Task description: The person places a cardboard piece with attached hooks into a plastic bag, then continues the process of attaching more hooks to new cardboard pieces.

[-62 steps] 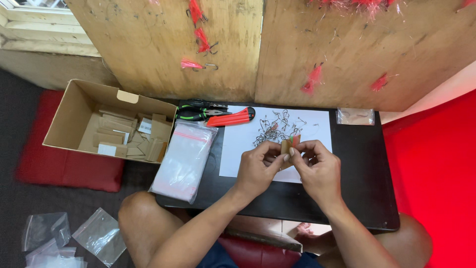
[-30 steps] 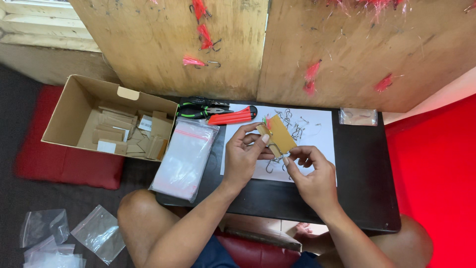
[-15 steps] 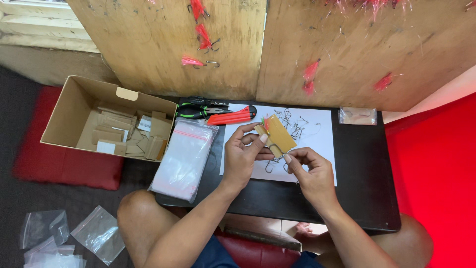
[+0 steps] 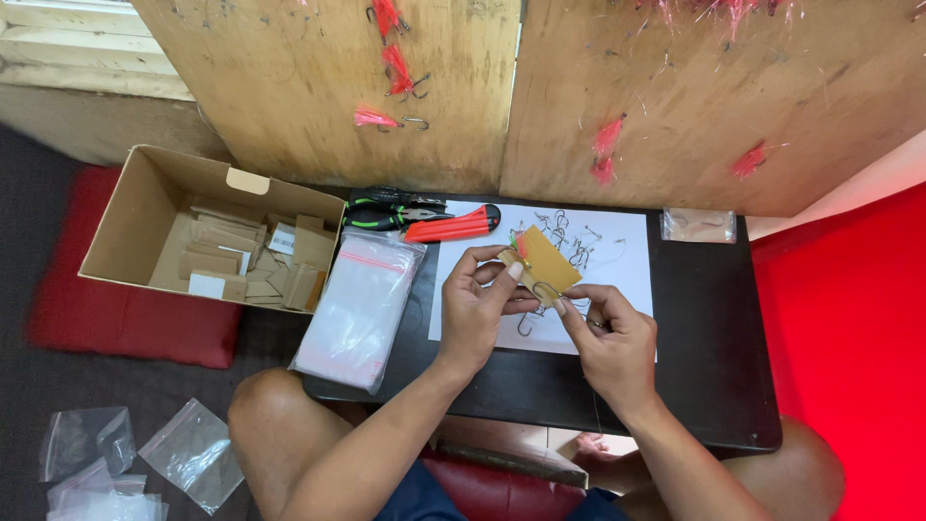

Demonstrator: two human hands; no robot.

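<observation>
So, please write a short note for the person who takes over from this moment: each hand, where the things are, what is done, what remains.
Left hand: holds the brown card over the white sheet.
Right hand: fingertips at the card's lower edge, pinching something small there; I cannot tell what.
Loose hooks lie on the sheet. Zip bags are stacked left of it; pliers are behind them. The cardboard box holds more cards.
Done: this card is picked up.
Left: loose hooks remain on the sheet; nothing is bagged here.

both hands raised together, left hand (image 4: 479,301) and right hand (image 4: 610,340) fingers pinched.
</observation>
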